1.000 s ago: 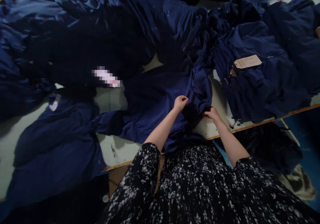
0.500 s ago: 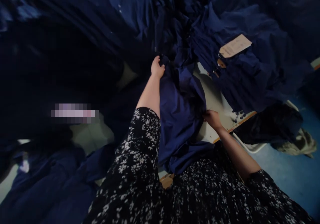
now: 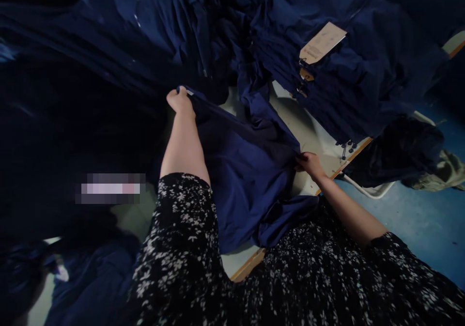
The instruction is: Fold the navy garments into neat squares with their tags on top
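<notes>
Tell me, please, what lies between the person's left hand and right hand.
In the head view, a navy garment spans the stretch between the left hand and the right hand, each of which grips it.

garment (image 3: 247, 166): navy blue | sleeve (image 3: 185, 219): black, white floral | tag (image 3: 322, 43): tan | floor (image 3: 414, 229): blue | tabletop (image 3: 321, 132): off-white

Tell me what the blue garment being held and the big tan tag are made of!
Navy garment: probably woven cotton or a blend, mostly matte, because it drapes in soft creases; the exact fibre can't be told.
Tan hang tag: likely card, dull and flat, with straight edges and printing.
</notes>
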The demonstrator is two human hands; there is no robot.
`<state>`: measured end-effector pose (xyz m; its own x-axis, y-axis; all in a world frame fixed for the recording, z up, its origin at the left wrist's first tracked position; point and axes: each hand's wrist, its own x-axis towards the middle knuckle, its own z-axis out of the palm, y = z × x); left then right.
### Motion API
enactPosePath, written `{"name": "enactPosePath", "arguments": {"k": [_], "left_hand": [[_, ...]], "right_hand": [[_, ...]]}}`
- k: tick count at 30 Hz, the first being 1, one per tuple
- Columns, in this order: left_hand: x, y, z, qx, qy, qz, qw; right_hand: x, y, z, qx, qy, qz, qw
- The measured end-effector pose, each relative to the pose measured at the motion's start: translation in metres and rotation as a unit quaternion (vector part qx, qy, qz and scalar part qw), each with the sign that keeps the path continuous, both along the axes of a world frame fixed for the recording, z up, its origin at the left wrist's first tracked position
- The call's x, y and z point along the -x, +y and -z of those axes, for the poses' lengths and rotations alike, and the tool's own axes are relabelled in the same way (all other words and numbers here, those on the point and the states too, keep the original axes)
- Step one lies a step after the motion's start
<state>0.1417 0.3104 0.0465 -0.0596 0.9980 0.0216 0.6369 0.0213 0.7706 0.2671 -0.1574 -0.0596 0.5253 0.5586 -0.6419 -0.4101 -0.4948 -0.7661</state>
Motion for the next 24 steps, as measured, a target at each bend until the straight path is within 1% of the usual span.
{"name": "enactPosePath", "arguments": {"k": [1,4,6,9,12,15,18,21,24], "left_hand": [[-0.001,0.001,-0.005,0.012,-0.022,-0.022,0.999],[-0.002,0.002,-0.015,0.012,-0.044,-0.041,0.998],[-0.003,0.000,-0.018,0.013,-0.044,-0.056,0.997],[-0.003,-0.003,-0.018,0.013,-0.048,-0.069,0.996],[-0.004,-0.009,-0.018,0.006,-0.036,-0.045,0.998],[-0.005,-0.017,-0.019,0.015,-0.016,-0.011,1.000],[-0.004,-0.029,-0.022,0.024,0.006,0.026,0.999],[-0.003,-0.039,-0.022,0.042,0.031,0.063,0.997],[0.000,-0.036,-0.017,0.051,0.043,0.071,0.995]], "right_hand": [[-0.001,-0.002,-0.001,0.001,0.000,0.005,1.000],[-0.004,-0.012,-0.002,-0.015,0.000,0.037,0.999],[-0.008,-0.019,-0.002,-0.035,0.005,0.052,0.998],[-0.014,-0.026,-0.003,-0.040,0.004,0.049,0.998],[-0.018,-0.028,-0.006,-0.028,-0.010,0.044,0.999],[-0.016,-0.023,-0.009,-0.029,-0.018,0.036,0.999],[-0.014,-0.013,-0.008,-0.007,-0.025,-0.007,1.000],[-0.014,-0.002,-0.005,0.018,-0.089,-0.054,0.994],[-0.018,0.003,-0.003,0.011,-0.160,-0.091,0.983]]}}
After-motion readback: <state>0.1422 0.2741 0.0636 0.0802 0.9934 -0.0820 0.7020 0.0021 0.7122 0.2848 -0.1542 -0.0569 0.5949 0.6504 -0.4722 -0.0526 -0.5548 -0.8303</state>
